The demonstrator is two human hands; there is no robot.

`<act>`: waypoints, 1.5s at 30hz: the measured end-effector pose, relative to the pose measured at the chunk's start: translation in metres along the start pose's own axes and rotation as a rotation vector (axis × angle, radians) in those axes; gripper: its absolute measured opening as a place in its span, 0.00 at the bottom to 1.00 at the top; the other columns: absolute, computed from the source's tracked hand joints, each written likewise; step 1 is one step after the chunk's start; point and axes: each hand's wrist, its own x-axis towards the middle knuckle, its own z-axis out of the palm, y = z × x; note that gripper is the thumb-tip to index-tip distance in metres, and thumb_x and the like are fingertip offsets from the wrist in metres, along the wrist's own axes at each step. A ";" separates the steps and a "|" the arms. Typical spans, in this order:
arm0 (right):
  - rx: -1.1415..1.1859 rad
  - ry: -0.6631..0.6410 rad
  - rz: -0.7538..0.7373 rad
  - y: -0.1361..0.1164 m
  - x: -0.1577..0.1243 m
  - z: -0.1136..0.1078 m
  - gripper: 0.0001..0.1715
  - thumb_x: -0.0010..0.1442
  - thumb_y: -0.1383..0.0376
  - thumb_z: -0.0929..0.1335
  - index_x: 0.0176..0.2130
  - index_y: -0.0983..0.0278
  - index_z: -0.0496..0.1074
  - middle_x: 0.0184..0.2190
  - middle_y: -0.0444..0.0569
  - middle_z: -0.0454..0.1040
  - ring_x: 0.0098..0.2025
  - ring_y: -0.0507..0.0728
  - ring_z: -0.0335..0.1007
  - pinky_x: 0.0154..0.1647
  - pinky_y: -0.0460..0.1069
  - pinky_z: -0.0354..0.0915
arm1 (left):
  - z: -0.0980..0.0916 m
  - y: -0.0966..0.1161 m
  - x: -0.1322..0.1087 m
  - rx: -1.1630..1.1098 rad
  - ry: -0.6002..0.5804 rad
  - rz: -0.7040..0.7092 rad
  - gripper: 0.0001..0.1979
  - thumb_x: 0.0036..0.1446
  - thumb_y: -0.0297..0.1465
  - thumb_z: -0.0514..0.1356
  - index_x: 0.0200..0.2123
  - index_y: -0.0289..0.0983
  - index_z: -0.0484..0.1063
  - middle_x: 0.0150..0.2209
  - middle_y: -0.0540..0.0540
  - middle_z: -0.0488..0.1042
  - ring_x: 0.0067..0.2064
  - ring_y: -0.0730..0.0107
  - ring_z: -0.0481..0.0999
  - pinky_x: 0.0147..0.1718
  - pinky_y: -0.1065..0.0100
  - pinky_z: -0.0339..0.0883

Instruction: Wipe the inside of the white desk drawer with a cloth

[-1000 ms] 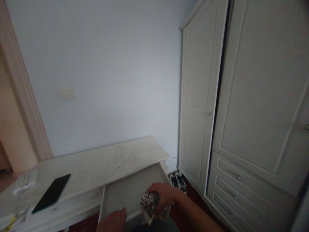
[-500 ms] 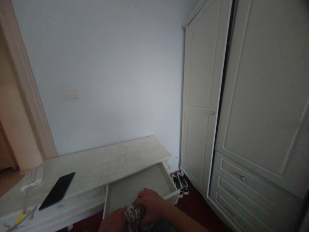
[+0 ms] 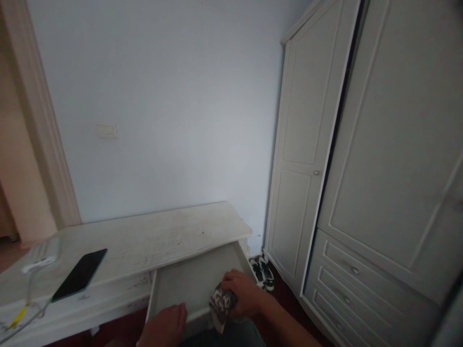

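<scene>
A white drawer (image 3: 188, 282) is pulled out of a white desk (image 3: 170, 236), its bare inside facing me. My right hand (image 3: 243, 293) grips a bunched cloth (image 3: 220, 302) with a dark and pale pattern, over the drawer's front edge. Part of the cloth hangs down on my side of that edge. At the drawer's front left corner, my left hand (image 3: 164, 326) is closed over the front edge with its fingers together. It is apart from the cloth, and its fingertips are partly hidden.
A dark tablet (image 3: 80, 274) lies on the desk's left part, near a white box-like device (image 3: 41, 253) with a cable and yellow tag (image 3: 18, 317). Black-and-white shoes (image 3: 263, 272) stand on the floor beyond the drawer. A white wardrobe (image 3: 300, 144) rises at the right.
My left hand has let go of the cloth and moved left to the drawer's front corner. My right hand has carried the cloth a little to the right. The view has shifted slightly.
</scene>
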 end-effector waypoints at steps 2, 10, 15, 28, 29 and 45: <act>-0.040 0.051 -0.042 -0.025 0.024 0.023 0.35 0.48 0.46 0.81 0.53 0.55 0.81 0.50 0.51 0.80 0.51 0.68 0.75 0.50 0.57 0.70 | -0.004 0.000 -0.001 -0.048 0.009 -0.022 0.33 0.69 0.19 0.41 0.70 0.36 0.71 0.62 0.31 0.81 0.62 0.45 0.82 0.60 0.44 0.75; -0.022 0.158 -0.137 -0.069 0.052 0.058 0.39 0.51 0.42 0.80 0.58 0.50 0.78 0.56 0.51 0.80 0.53 0.71 0.75 0.56 0.62 0.71 | -0.012 -0.005 -0.007 -0.345 0.067 -0.056 0.23 0.73 0.27 0.47 0.54 0.43 0.81 0.55 0.40 0.86 0.57 0.57 0.85 0.57 0.58 0.75; -0.108 0.068 -0.034 -0.029 0.003 0.023 0.40 0.50 0.43 0.80 0.57 0.55 0.78 0.59 0.56 0.77 0.58 0.73 0.72 0.64 0.67 0.66 | -0.003 -0.005 -0.007 -0.026 0.036 -0.021 0.34 0.66 0.17 0.44 0.70 0.37 0.71 0.65 0.32 0.79 0.64 0.47 0.81 0.61 0.47 0.75; -0.038 0.285 0.470 0.024 -0.039 -0.049 0.26 0.57 0.56 0.78 0.53 0.61 0.79 0.56 0.56 0.77 0.60 0.67 0.72 0.61 0.56 0.66 | 0.016 -0.010 -0.005 0.032 0.053 0.031 0.37 0.65 0.14 0.44 0.72 0.38 0.69 0.69 0.33 0.76 0.68 0.49 0.77 0.67 0.45 0.72; -0.038 0.309 0.509 0.028 -0.028 -0.051 0.24 0.58 0.57 0.78 0.52 0.61 0.80 0.55 0.56 0.77 0.59 0.66 0.72 0.61 0.56 0.66 | 0.015 -0.010 -0.005 0.035 0.043 0.040 0.36 0.66 0.14 0.44 0.72 0.38 0.69 0.69 0.33 0.76 0.68 0.49 0.77 0.66 0.45 0.72; 0.257 0.504 0.756 0.073 0.017 -0.059 0.28 0.63 0.55 0.73 0.59 0.62 0.79 0.51 0.54 0.84 0.56 0.66 0.78 0.56 0.56 0.69 | -0.002 -0.007 -0.010 0.035 0.030 0.053 0.38 0.65 0.14 0.42 0.73 0.34 0.67 0.65 0.31 0.78 0.65 0.45 0.80 0.62 0.45 0.76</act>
